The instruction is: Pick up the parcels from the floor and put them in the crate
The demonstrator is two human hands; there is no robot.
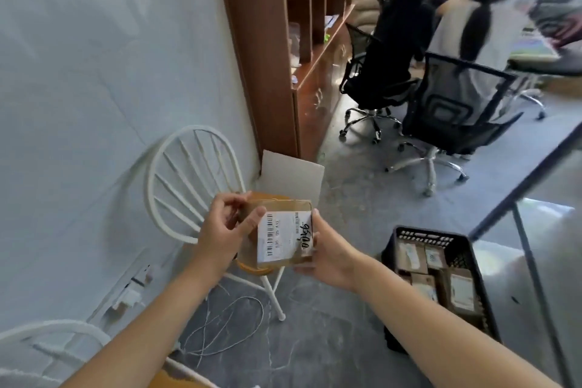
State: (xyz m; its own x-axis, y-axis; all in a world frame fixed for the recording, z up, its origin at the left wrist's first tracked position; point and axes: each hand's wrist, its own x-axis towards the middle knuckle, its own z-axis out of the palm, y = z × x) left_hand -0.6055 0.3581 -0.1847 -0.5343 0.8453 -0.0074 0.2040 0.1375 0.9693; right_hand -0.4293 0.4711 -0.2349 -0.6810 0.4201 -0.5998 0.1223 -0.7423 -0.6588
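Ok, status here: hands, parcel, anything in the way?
Left hand and right hand grip one labelled parcel, mid-air. Crate on floor, right side, part filled. Nothing between them.

The white label (pixel 283 238) on the parcel (pixel 283 205) has something like "9500" scrawled in black marker down its right edge. Next to the barcodes (pixel 269 236) on its left side it roughly reads "530 05 A12", pretty blurry tbh.

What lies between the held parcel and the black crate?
Head view: only the right hand gripping the parcel, with bare grey floor beneath.
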